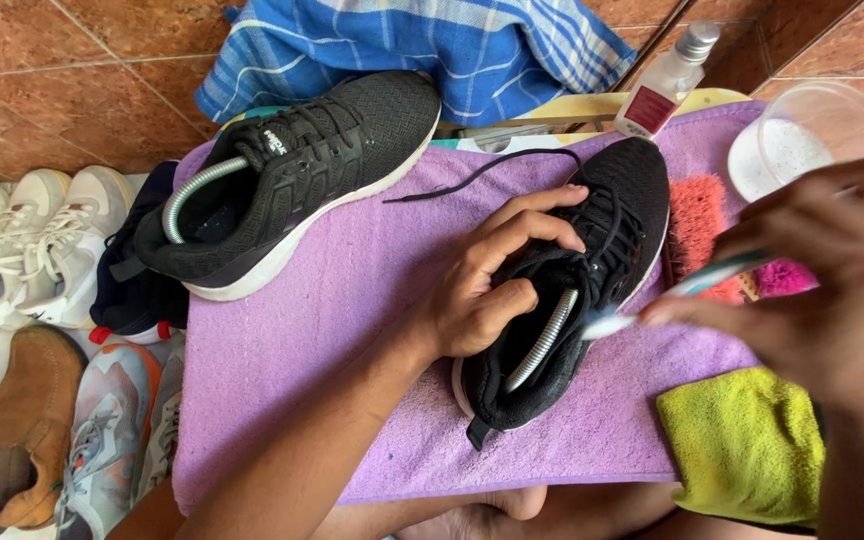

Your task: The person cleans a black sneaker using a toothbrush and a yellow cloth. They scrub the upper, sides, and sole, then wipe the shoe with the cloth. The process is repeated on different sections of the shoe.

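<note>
Two black shoes on a purple towel, one under the brush.

A clear bottle [667, 80] with a red label stands at the towel's [352, 300] far edge, beside a plastic cup [807, 135]. The left hand [487, 285] curls its fingers around the nearer shoe [577, 290] (thumb inside the opening). The right hand [822, 290], blurred, pinches a toothbrush [672, 295] whose head touches that shoe's collar.

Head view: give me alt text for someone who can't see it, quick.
A left hand grips a black sneaker by its collar on a purple towel, while the blurred right hand brings a toothbrush to it. A second black sneaker, a clear cup and a yellow cloth lie nearby.
</note>
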